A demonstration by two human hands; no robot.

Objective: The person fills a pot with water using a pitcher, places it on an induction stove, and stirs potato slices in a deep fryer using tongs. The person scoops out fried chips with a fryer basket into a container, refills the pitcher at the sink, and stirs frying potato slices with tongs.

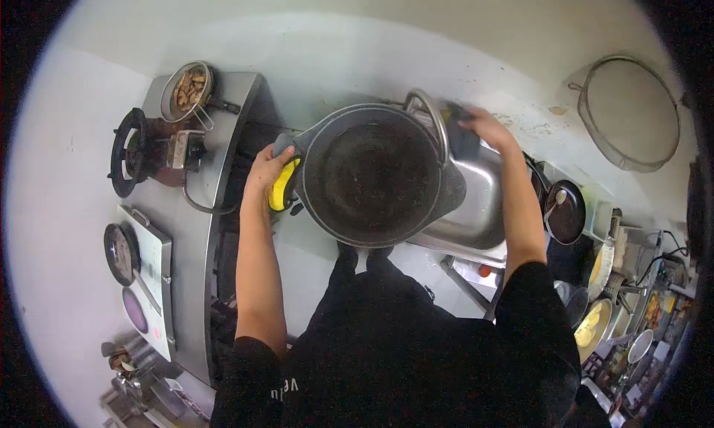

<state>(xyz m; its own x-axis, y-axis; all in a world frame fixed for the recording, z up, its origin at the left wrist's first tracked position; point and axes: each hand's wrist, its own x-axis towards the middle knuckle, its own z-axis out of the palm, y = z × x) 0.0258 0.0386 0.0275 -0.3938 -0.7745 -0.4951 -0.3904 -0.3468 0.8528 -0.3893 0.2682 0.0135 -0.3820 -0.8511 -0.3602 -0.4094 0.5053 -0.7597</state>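
A large dark grey pot (pixel 372 179) sits in front of me, its inside facing up toward my view. My left hand (pixel 266 177) grips a grey-and-yellow pot holder (pixel 283 184) against the pot's left handle. Beyond the right side of the pot, my right hand (pixel 487 130) holds a dark grey pot holder (pixel 462 136) with a bit of yellow, slightly blurred. This hand is apart from the pot's right handle (pixel 452 193). The curved metal faucet (pixel 431 119) arches over the pot's right rim.
A steel sink (pixel 476 205) lies under and right of the pot. On the left, a steel counter (pixel 195 279) bears a gas burner (pixel 130 153), a strainer with brown food (pixel 190 89) and a pan (pixel 121 253). A round sieve (pixel 631 114) hangs on the wall; frying pans (pixel 565 212) crowd the right.
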